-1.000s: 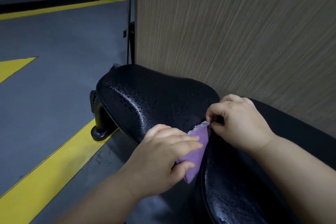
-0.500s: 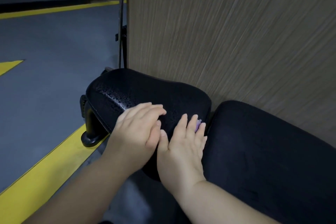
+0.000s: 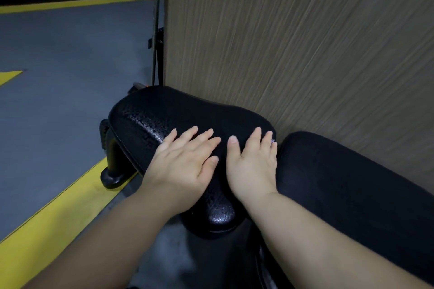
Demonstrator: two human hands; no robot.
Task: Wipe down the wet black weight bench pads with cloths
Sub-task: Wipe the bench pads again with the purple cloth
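Both hands lie flat, palms down and fingers stretched out, on the seat pad [image 3: 150,115] of the black bench. The left hand [image 3: 185,162] is spread wide on the pad's left-hand slope with nothing to be seen under it. The right hand [image 3: 253,164] presses down close to the pad's right edge, and just a sliver of purple cloth [image 3: 273,141] peeks out beside its little finger; the rest of the cloth is hidden beneath the palm, so neither hand is curled around anything, the cloth simply being pinned flat against the vinyl.

The seat pad is textured black vinyl, with beads of water glinting along its left shoulder. It is broad at the far end and tapers to a narrow rounded nose [image 3: 219,216] pointing back toward the person, so its long axis runs away from them and slightly left. Just beside it on the right, across a narrow gap, lies the back pad [image 3: 347,185], longer and duller, running off to the lower right.

A black curved frame leg [image 3: 112,162] comes down under the seat's left side to a foot on the grey floor [image 3: 58,82], touching a yellow painted stripe [image 3: 54,216]. A wood-grain panel [image 3: 293,37] stands right behind the pads, with a thin black stand [image 3: 156,30] at its left edge.
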